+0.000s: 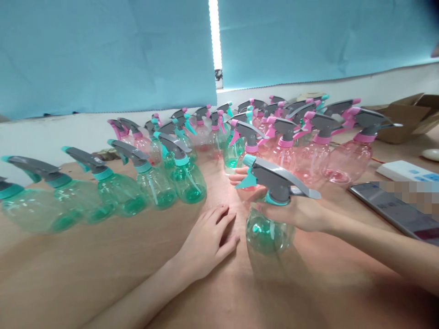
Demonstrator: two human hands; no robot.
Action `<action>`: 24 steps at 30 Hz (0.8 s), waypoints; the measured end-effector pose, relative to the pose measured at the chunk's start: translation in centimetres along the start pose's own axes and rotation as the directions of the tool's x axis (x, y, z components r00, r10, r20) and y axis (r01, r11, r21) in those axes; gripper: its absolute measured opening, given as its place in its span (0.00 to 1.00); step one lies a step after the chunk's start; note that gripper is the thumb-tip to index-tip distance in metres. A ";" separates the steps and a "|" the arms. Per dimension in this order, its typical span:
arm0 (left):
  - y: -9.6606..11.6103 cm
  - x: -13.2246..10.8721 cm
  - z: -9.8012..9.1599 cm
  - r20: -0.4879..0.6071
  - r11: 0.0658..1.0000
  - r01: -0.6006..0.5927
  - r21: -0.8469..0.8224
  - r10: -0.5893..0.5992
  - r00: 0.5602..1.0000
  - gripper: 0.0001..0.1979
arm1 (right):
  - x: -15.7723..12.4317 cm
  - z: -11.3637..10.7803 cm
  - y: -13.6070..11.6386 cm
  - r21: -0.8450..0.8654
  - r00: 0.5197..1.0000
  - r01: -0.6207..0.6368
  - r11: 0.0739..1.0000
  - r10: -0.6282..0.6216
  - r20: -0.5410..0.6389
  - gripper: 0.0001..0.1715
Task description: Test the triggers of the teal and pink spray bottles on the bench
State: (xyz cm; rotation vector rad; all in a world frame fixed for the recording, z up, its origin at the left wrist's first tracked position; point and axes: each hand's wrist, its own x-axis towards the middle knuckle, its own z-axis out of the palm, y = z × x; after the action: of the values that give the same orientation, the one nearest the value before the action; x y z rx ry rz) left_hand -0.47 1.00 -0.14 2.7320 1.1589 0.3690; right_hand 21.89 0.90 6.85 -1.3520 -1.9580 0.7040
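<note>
My right hand (305,214) holds a green spray bottle (269,235) by its neck, the thumb in front and the fingertips showing behind the turquoise and grey trigger head. The bottle looks upright; I cannot tell whether its base touches the table. To its left, my left hand (209,237) rests palm down on the wooden table (192,301), fingers loosely apart and holding nothing. Beyond that hand stands another green spray bottle (188,183), the nearest of a row running off to the left. Pink spray bottles (313,160) stand behind the held one.
More pink and green spray bottles (200,132) crowd the back of the table. At the right lie a phone (387,208) and a white box-shaped device (408,171). An open cardboard box (399,119) stands behind them, and a blue curtain (109,55) hangs along the wall.
</note>
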 end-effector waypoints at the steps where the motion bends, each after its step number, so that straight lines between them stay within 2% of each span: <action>1: 0.0 0.0 0.0 0.000 1.000 -0.001 0.002 0.001 1.000 0.22 | 0.0 0.0 0.0 -0.001 1.000 0.007 1.000 -0.007 -0.005 0.12; 6: 0.0 0.0 0.0 -0.007 1.000 -0.004 0.008 0.004 1.000 0.22 | 0.0 0.2 0.4 0.064 0.997 0.080 0.995 -0.079 -0.022 0.09; 13: 0.0 -0.1 0.0 -0.003 1.000 -0.001 0.011 0.001 1.000 0.22 | 0.1 0.3 0.5 0.113 0.992 0.120 0.986 -0.116 -0.040 0.07; 24: -0.1 0.0 0.1 0.005 1.000 -0.003 0.010 0.003 1.000 0.23 | 0.2 0.3 -0.2 0.144 0.993 0.115 0.983 -0.109 -0.049 0.06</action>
State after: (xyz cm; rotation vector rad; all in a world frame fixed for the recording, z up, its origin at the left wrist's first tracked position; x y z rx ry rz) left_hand -0.51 1.01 -0.26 2.7419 1.1586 0.3573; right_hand 21.46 1.03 6.86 -1.1504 -1.8947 0.7454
